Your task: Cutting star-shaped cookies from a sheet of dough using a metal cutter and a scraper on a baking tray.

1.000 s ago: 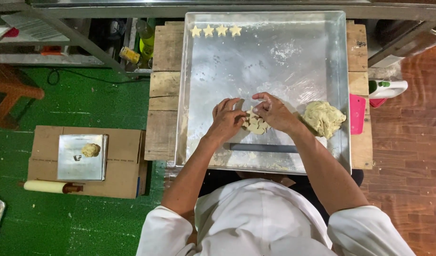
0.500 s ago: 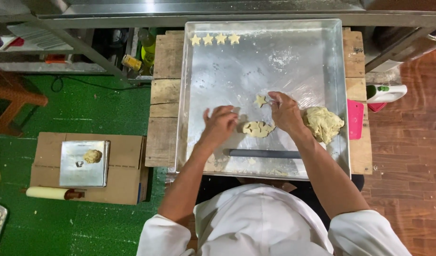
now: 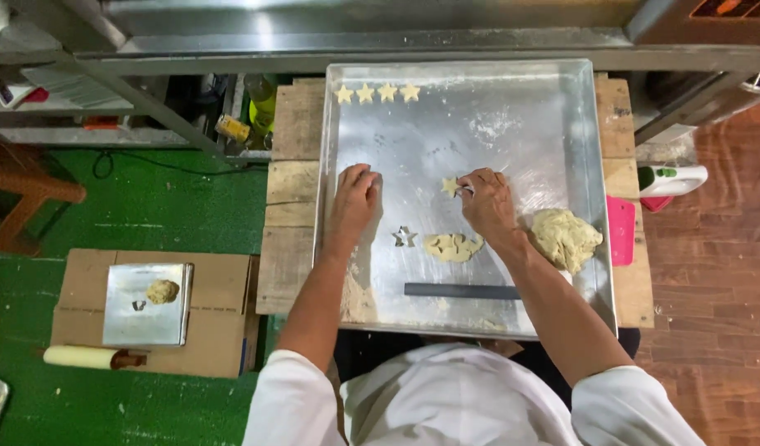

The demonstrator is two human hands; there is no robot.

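While green floor (image 3: 173,215) surrounds it, the floured metal tray (image 3: 512,99) rests on planks (image 3: 293,198).

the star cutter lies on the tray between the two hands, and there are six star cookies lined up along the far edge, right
Not quite: the head view shows four star cookies along the far edge, not six. The star cutter does lie on the tray between the left hand and right hand.

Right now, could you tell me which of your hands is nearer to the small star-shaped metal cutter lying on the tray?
The left. The left hand is just up and left of the star-shaped metal cutter; the right hand sits farther up and right, holding a star-shaped dough piece.
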